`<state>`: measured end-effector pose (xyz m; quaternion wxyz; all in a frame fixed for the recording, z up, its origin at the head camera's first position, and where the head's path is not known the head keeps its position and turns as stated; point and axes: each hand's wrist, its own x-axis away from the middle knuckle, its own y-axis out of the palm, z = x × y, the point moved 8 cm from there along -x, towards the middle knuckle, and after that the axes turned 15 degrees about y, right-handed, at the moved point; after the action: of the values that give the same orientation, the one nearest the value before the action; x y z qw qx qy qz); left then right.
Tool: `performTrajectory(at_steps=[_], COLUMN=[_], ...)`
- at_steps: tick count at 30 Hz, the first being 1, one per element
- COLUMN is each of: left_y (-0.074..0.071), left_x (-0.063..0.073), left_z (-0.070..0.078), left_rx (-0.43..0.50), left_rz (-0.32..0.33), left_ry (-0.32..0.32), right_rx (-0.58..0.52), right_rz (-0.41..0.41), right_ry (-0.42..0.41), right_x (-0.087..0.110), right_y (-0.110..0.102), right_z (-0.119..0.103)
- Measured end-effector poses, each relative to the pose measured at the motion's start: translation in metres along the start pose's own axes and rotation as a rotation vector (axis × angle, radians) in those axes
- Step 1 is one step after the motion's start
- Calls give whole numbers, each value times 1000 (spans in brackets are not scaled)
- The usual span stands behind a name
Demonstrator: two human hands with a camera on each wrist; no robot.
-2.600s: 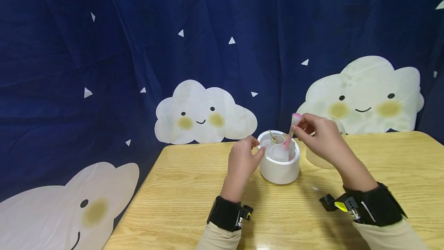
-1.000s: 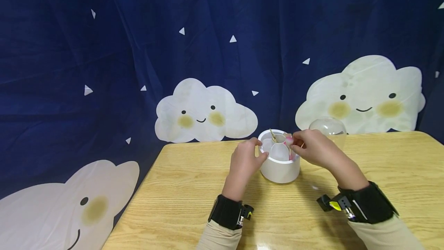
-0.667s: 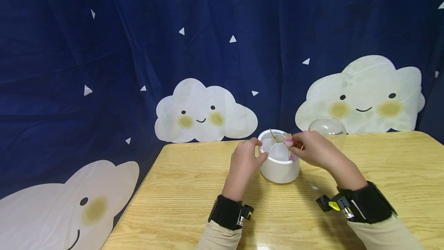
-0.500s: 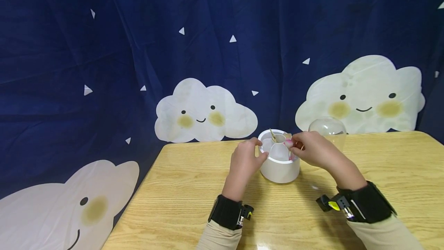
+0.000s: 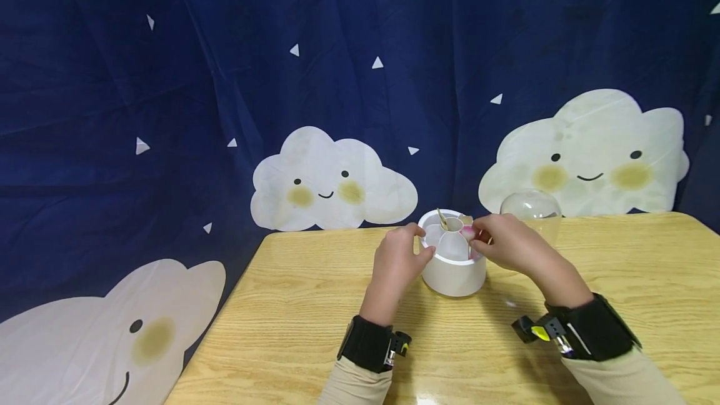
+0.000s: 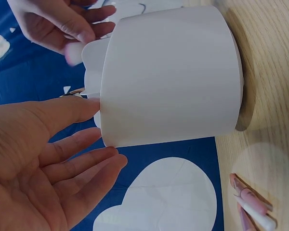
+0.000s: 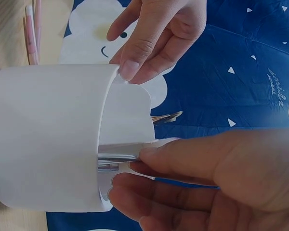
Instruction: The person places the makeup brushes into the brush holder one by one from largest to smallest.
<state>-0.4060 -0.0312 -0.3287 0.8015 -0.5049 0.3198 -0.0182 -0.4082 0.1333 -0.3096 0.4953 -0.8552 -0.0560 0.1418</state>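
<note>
A white round organizer (image 5: 453, 279) with compartments stands on the table, its wall filling much of both wrist views. At its left rim, my left hand (image 5: 395, 261) rests with thumb and fingertips at the edge, fingers fairly straight in the left wrist view. My right hand (image 5: 509, 242) pinches a makeup brush (image 5: 468, 232) with pink-and-white bristles pointing up, low in the right-hand compartment. The fingers cover part of the brush. A silvery strip (image 7: 118, 155) shows inside the rim by the right fingertips. Slim gold-coloured sticks (image 5: 442, 220) lean in the centre tube.
A clear dome (image 5: 531, 205) stands behind my right hand. Several slim pink and white items (image 6: 250, 204) lie on the tabletop, hidden behind my left hand in the head view. The wooden table (image 5: 292, 317) meets a dark blue cloud-printed curtain (image 5: 360, 99).
Since the oldest frame, my right hand has lowered the brush from above the rim into the organizer. My left hand has shifted slightly along the rim. In the last half second almost nothing moves.
</note>
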Motion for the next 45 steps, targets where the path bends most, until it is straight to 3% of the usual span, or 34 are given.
performTrajectory(at_steps=[8,27,36,39,45], left_y=[0,-2,-13,-11,6], left_x=[0,1,0,0,1], left_z=[-1,-2,-4,-4,-4], left_rx=[7,17,7,0,-53], left_rz=[-2,-2,46,2,-169], left_ry=[-6,-2,37,39,37], right_rx=[-4,6,32,38,58], right_rz=[-50,-54,-46,-52,-30], right_ry=[48,50,45,61,71], right_x=[-1,-1,-1,0,0], right_y=[2,-1,-8,-8,-10], right_z=[0,2,3,4,6])
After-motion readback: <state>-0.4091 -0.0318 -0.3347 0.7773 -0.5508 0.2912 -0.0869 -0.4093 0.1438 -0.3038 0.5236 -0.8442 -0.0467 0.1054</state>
